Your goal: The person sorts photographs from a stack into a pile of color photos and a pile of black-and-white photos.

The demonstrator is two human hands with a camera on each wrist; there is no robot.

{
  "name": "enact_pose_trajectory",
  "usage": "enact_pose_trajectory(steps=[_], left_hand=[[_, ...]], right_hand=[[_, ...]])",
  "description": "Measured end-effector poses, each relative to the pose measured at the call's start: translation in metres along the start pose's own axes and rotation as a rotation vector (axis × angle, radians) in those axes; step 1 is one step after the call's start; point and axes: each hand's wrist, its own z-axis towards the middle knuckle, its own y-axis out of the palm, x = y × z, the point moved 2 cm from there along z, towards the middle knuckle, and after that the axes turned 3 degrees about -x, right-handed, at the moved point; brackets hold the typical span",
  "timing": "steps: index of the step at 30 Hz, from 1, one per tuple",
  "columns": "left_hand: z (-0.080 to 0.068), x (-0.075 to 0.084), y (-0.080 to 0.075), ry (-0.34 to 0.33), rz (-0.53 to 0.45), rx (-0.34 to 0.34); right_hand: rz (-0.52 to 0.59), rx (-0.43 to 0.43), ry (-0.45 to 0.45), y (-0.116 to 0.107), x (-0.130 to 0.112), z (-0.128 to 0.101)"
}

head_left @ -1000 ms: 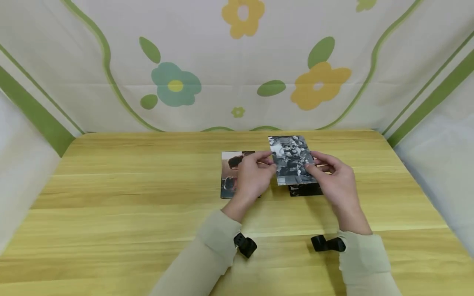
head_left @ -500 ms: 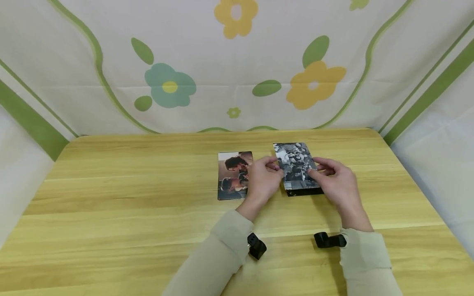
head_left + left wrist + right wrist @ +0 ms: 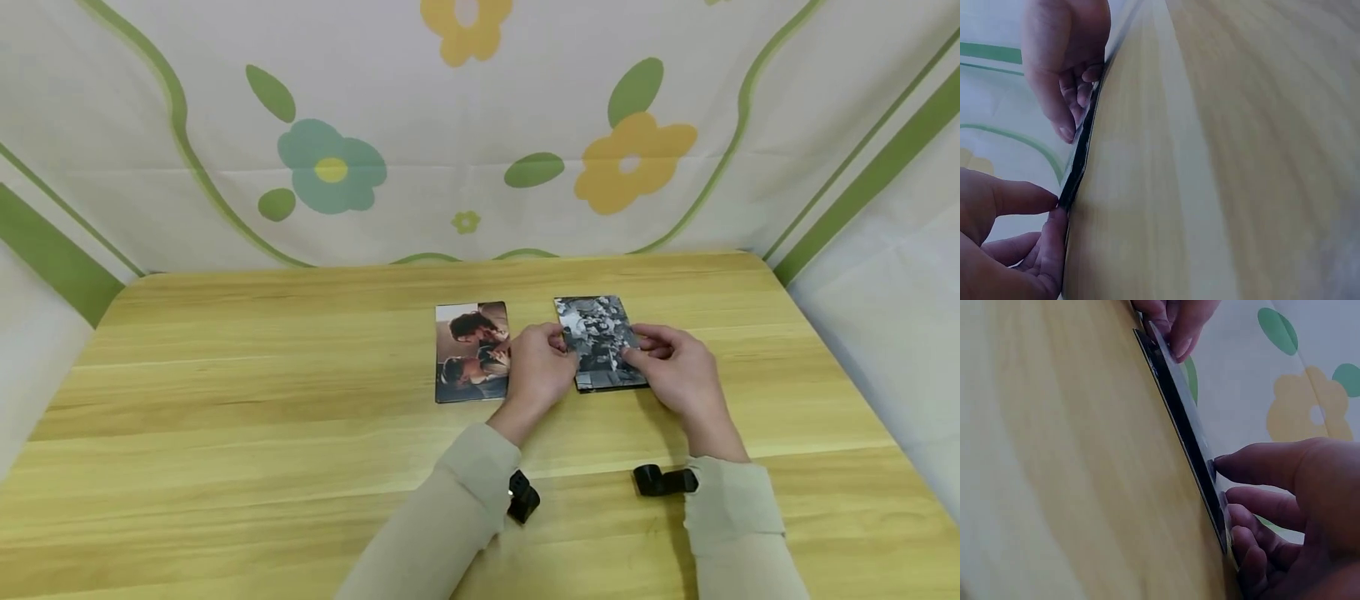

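Fingers of both hands pinch the black-and-white photo point(image 3: 600, 340) by its long edges: the left hand point(image 3: 542, 367) grips the left edge between thumb and curled fingertips, and the right hand point(image 3: 675, 369) grips the right edge the same way. That photo lies on a small stack of photos point(image 3: 611, 383) whose dark lower edge shows just beneath it, right of centre on the wooden table point(image 3: 225, 400). From the left wrist view the stack appears edge-on as a thin dark line point(image 3: 1079, 165) against the tabletop, with the left hand's thumb point(image 3: 1019, 197) at its near end and the right hand's fingers point(image 3: 1072, 94) farther along. The right wrist view shows the top photo point(image 3: 1179, 387) raised slightly off the dark stack at the far end, while the right hand's fingers point(image 3: 1260, 465) hold the near end. Just beside the left hand, on its left, a colour photo point(image 3: 472, 351) of two people lies flat on the table. A floral cloth point(image 3: 465, 125) hangs behind the table.
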Motion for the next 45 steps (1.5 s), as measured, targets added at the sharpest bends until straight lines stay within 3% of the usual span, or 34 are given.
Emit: enact_pose_trajectory(steps=[8, 19, 24, 29, 38, 45], left_hand=[[0.000, -0.002, 0.000, 0.020, 0.042, -0.047], [-0.001, -0.003, 0.001, 0.033, 0.074, -0.046], [-0.002, -0.004, 0.001, -0.009, 0.003, -0.054], [-0.004, -0.006, -0.002, -0.042, -0.103, -0.017], [-0.008, -0.013, -0.034, -0.040, -0.276, 0.114], [-0.017, -0.031, -0.077, -0.053, -0.276, 0.180]], right_hand=[[-0.025, -0.017, -0.008, -0.003, 0.003, -0.001], [-0.023, -0.008, 0.005, 0.000, 0.003, 0.000], [0.027, -0.002, 0.056, -0.002, 0.004, 0.000], [0.080, 0.041, 0.067, -0.003, -0.002, -0.004], [0.178, 0.025, -0.049, 0.017, -0.040, -0.004], [0.173, -0.049, -0.136, 0.045, -0.063, -0.003]])
